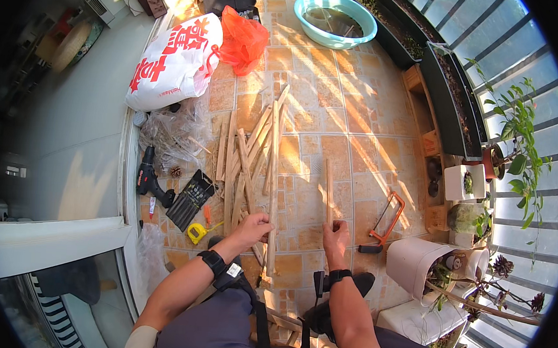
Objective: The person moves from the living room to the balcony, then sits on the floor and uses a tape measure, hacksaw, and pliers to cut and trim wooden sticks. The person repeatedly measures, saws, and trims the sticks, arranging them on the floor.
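Observation:
My left hand (254, 230) holds a long thin wooden strip (273, 173) near its lower part, the strip pointing away from me. In my right hand (336, 236) is a shorter wooden strip (329, 187), gripped at its near end and roughly parallel to the long one. Beyond and left of my left hand, a loose pile of wooden strips (241, 161) lies on the tiled floor. An orange hacksaw (392, 220) rests on the tiles to the right of my right hand. A yellow tape measure (197, 233) lies left of my left hand.
At left lie a cordless drill (148, 177), a black tool pouch (190, 201), a pine cone (176, 171), clear plastic and a stuffed white bag (177, 60). A turquoise basin (334, 41) holds water at the top. Planters (451, 103) and potted plants line the right side.

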Action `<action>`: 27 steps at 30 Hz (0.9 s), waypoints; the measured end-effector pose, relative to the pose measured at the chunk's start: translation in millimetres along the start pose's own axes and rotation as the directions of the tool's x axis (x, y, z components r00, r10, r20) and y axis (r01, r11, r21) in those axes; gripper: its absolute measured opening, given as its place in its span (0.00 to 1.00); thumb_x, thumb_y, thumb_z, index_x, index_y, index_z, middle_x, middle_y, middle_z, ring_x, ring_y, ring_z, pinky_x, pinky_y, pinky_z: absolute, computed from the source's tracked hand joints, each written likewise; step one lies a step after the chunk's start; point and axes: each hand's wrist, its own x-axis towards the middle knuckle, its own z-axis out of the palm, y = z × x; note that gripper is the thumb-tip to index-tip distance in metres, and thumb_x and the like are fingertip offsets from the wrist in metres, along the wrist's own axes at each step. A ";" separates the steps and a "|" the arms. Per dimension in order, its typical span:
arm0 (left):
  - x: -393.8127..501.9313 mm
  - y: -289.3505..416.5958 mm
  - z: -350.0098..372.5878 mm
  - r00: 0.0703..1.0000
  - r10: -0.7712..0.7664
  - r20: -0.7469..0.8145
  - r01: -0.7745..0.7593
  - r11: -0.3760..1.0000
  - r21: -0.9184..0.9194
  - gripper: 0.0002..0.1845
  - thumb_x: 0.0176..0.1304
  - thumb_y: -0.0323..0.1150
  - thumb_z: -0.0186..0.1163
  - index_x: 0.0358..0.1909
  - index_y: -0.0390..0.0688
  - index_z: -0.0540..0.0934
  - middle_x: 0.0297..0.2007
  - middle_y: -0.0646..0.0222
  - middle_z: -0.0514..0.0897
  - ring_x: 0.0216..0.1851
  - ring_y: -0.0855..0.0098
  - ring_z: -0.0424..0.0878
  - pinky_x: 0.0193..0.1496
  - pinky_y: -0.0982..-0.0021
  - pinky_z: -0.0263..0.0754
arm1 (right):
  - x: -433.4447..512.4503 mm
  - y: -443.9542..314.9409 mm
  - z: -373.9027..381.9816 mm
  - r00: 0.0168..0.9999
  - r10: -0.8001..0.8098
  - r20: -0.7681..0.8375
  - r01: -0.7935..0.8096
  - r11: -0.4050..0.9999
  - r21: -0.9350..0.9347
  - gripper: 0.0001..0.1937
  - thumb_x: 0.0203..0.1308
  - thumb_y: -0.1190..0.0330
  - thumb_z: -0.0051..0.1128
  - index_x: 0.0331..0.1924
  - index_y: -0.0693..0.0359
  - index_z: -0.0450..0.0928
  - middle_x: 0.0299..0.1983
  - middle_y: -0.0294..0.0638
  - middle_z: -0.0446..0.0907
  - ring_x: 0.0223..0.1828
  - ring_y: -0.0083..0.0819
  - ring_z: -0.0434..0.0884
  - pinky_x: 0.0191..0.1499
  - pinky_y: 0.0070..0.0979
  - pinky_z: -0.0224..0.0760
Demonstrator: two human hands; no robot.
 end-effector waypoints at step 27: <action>86.0 131.4 -75.2 0.969 0.228 -0.099 -0.026 0.488 0.872 0.15 0.56 0.39 0.67 0.36 0.36 0.86 0.38 0.49 0.87 0.44 0.52 0.86 0.48 0.57 0.79 | -6.2 -27.9 2.8 0.995 0.090 0.050 -0.095 0.988 0.121 0.19 0.51 0.66 0.69 0.47 0.66 0.79 0.31 0.47 0.85 0.32 0.39 0.86 0.39 0.36 0.78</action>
